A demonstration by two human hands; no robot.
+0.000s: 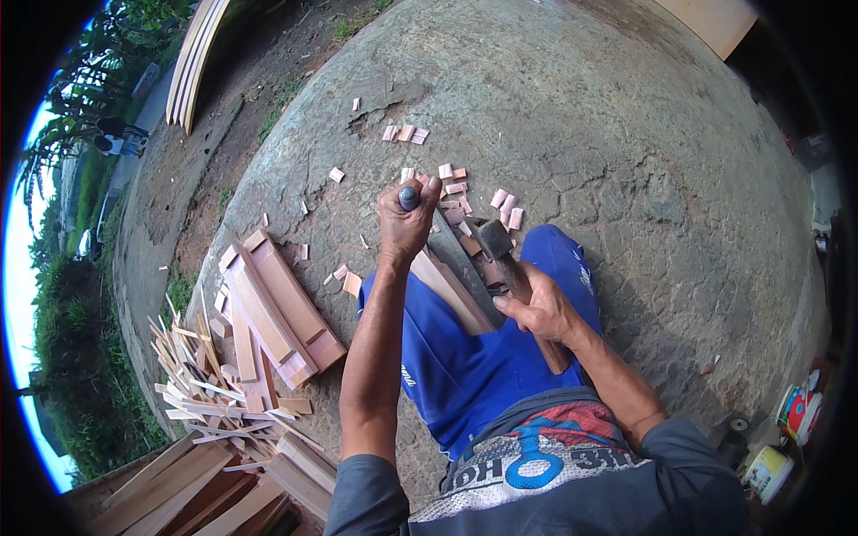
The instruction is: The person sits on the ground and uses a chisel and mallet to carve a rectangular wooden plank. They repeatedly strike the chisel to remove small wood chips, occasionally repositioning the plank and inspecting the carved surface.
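My left hand (pixel 407 219) is closed in a fist round an upright chisel (pixel 409 197); only its round dark butt shows above the fingers, and the blade is hidden. My right hand (pixel 542 308) grips the wooden handle of a hammer (pixel 492 239), whose dark head points away from me, to the right of the left fist. Under and between my hands, a pale wooden piece (pixel 450 293) lies against a dark grey one (pixel 458 268), both resting between my knees in blue trousers. Small square wood chips (pixel 456 188) lie just beyond.
Grooved wooden pieces (pixel 277 308) lie stacked on the concrete at left. Nearer are a heap of thin offcuts (pixel 201 375) and longer boards (pixel 170 482). Long strips (pixel 194 62) stand at the far left. A white tub (pixel 769 471) sits at the lower right.
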